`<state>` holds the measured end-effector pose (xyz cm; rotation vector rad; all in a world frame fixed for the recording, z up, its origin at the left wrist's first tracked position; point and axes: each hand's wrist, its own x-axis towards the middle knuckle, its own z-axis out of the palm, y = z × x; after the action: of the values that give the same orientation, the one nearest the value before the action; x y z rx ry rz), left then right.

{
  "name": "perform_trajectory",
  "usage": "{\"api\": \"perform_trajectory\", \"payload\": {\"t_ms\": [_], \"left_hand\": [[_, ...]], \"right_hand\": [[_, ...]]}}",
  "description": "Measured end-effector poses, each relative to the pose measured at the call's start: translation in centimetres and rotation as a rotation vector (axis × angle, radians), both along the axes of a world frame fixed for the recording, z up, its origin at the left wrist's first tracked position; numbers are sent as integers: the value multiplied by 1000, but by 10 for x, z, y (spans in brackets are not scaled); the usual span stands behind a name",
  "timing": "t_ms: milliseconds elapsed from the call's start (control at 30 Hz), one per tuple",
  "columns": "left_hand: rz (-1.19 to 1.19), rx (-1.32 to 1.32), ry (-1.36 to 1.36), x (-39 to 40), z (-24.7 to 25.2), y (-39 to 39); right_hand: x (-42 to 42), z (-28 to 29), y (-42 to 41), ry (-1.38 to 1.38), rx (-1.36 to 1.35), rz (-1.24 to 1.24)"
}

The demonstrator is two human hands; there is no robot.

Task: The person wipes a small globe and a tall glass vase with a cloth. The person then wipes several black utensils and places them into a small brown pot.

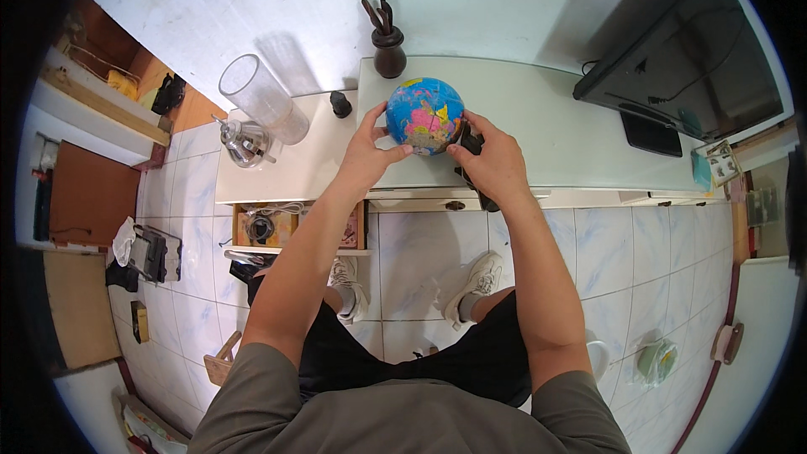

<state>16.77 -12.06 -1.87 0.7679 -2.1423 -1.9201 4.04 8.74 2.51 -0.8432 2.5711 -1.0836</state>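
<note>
Between my two hands is a small globe [423,115] with blue seas and coloured land, held over the glass-topped cabinet [536,113]. My left hand [373,154] grips its left side, thumb low on the front and fingers around the far side. On the right, my right hand [495,157] has its thumb against the globe's lower edge. A black piece [468,150], seemingly the globe's stand, runs beside and under that hand; the hand partly hides it, so how it joins the globe cannot be told.
A dark vase-shaped holder [389,57] with utensils stands behind the globe. To the left are a clear glass cylinder [277,107], a metal pot [246,142] and a small black object [340,104]. Below them, an open drawer [296,227] holds cables. A television [681,57] stands right.
</note>
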Motion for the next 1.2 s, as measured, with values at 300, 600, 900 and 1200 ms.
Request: {"api": "perform_trajectory", "payload": {"t_ms": [300, 600, 900, 1200], "left_hand": [[72, -3, -58, 5, 7, 6], [12, -204, -24, 3, 1, 9], [19, -212, -110, 3, -1, 10], [11, -220, -125, 4, 3, 12]], "right_hand": [[7, 13, 2, 11, 46, -51], [4, 6, 5, 61, 63, -16], [-3, -1, 9, 87, 72, -67], [-5, 0, 9, 74, 128, -52]]}}
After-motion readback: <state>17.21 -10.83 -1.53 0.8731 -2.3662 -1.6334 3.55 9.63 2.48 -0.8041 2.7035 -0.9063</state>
